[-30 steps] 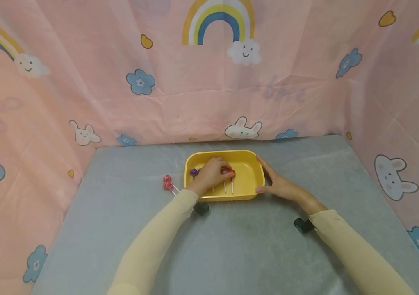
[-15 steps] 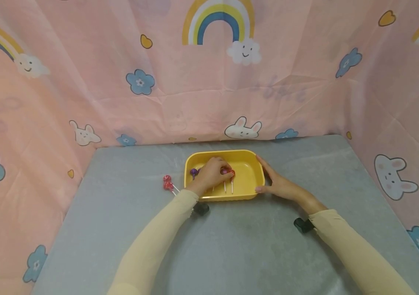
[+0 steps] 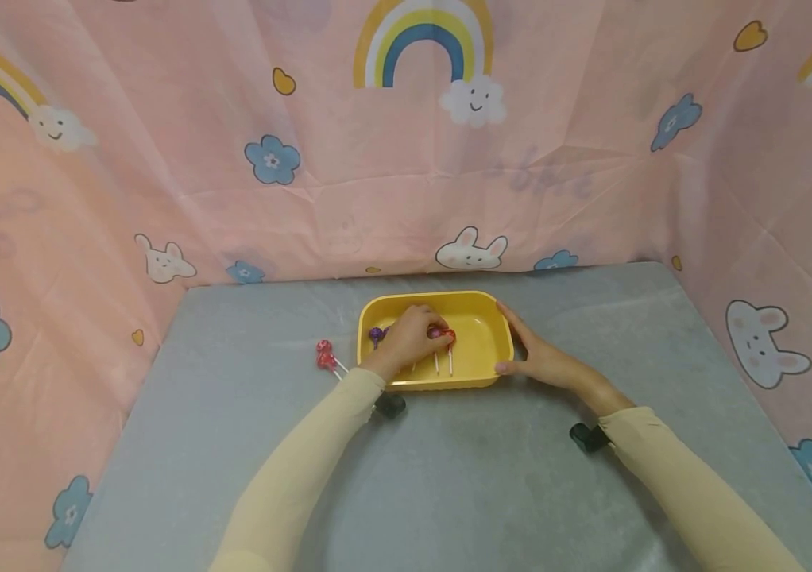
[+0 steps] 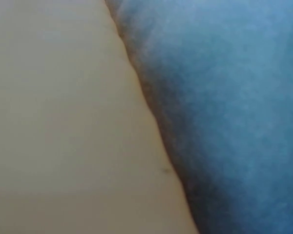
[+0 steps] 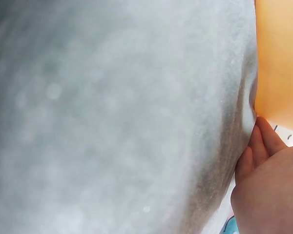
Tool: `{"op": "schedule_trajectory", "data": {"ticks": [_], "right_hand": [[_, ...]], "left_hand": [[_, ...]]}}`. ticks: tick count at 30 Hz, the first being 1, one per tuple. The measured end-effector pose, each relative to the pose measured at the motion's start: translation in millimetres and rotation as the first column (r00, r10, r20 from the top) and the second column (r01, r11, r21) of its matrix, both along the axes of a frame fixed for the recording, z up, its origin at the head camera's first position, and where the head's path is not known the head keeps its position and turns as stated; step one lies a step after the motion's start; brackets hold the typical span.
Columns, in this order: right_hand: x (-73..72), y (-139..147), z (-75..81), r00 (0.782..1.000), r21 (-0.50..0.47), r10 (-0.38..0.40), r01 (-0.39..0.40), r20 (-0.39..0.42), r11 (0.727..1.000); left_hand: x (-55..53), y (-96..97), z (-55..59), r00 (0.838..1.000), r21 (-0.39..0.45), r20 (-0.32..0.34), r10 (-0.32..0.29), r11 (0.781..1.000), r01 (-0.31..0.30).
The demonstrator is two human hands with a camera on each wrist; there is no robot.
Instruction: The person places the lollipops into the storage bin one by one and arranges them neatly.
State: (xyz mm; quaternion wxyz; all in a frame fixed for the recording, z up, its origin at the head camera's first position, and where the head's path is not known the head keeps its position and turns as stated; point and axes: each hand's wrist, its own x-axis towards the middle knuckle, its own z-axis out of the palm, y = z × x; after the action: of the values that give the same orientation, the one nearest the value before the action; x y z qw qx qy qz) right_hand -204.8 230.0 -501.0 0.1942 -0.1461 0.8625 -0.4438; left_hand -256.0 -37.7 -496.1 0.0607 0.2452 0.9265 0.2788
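A yellow plastic basin (image 3: 483,375) stands near the back of the table. My left hand (image 3: 409,338) reaches inside it, and the fingertips pinch a red-wrapped lollipop (image 3: 451,336) whose white stick points toward me. Purple-wrapped lollipops (image 3: 376,334) lie at the basin's left end, partly hidden behind that hand. More white sticks show beside the hand. My right hand (image 3: 545,361) holds the basin's right end, thumb at the front corner and fingers toward the back. In the right wrist view, fingers (image 5: 258,146) touch the basin's side (image 5: 281,63).
Two red lollipops (image 3: 325,354) lie on the grey table (image 3: 449,477), left of the basin. A pink patterned curtain (image 3: 342,199) surrounds the table's back and sides. The left wrist view holds only a pale sleeve (image 4: 63,122) and blurred cloth.
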Motion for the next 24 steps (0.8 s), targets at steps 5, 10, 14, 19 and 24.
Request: {"op": "schedule_trajectory", "data": {"ticks": [5, 10, 14, 19, 24], "right_hand": [[0.4, 0.9, -0.1, 1.000, -0.001, 0.004, -0.004, -0.005, 1.000], [-0.2, 1.6, -1.4, 1.000, 0.000, 0.004, -0.004, -0.010, 1.000], [0.0, 1.1, -1.2, 1.000, 0.002, 0.003, -0.003, -0.005, 1.000], [0.9, 0.4, -0.5, 1.000, 0.008, -0.004, 0.004, 0.011, 1.000], [0.6, 0.9, -0.5, 1.000, -0.003, 0.000, 0.000, 0.002, 1.000]], "left_hand": [[0.9, 0.8, 1.1, 1.000, -0.004, 0.002, -0.001, 1.000, 0.001], [2.0, 0.9, 3.6, 1.000, -0.007, -0.021, -0.007, 1.000, 0.007], [2.3, 0.4, 3.5, 1.000, -0.008, -0.014, -0.004, 1.000, 0.003], [2.4, 0.2, 2.8, 1.000, -0.010, -0.002, 0.004, 1.000, -0.004], [2.9, 0.3, 4.0, 1.000, -0.001, -0.006, 0.001, 1.000, -0.001]]}}
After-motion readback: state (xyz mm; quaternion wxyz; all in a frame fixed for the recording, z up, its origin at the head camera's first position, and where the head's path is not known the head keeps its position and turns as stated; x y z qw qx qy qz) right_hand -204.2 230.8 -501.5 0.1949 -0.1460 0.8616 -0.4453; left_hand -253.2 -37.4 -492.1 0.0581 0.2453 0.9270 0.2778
